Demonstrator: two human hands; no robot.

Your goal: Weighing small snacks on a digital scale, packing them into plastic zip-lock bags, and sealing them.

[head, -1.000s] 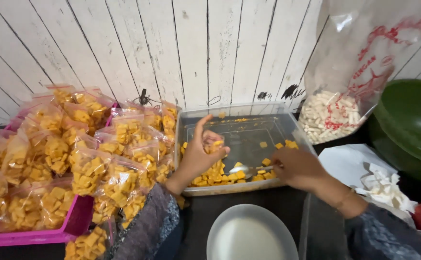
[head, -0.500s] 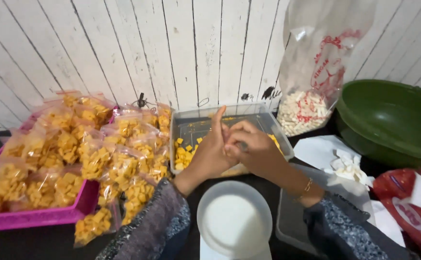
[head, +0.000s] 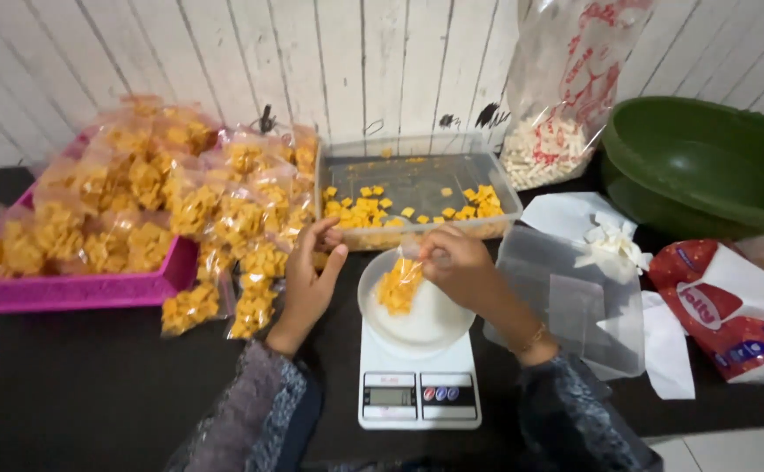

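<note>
My right hand (head: 457, 260) pinches the top of a small clear bag of orange square crackers (head: 398, 284), which hangs just over the white bowl (head: 425, 323) on a white kitchen scale (head: 417, 389). My left hand (head: 309, 280) hovers to the left of the bowl with fingers apart, holding nothing. Just beyond both hands stands a clear plastic tub (head: 417, 162) with loose orange crackers along its near side.
A pink tray (head: 93, 288) heaped with filled cracker bags sits at the left, with more bags spilling onto the black table. A clear lid (head: 574, 301), white paper, a red-and-white packet (head: 731, 319), a green basin (head: 705, 166) and a tall bag of white pieces (head: 556, 131) stand at the right.
Both hands have come back from the tub toward me. The right hand now holds a filled bag over the scale's bowl, and the left hand has let go and opened.
</note>
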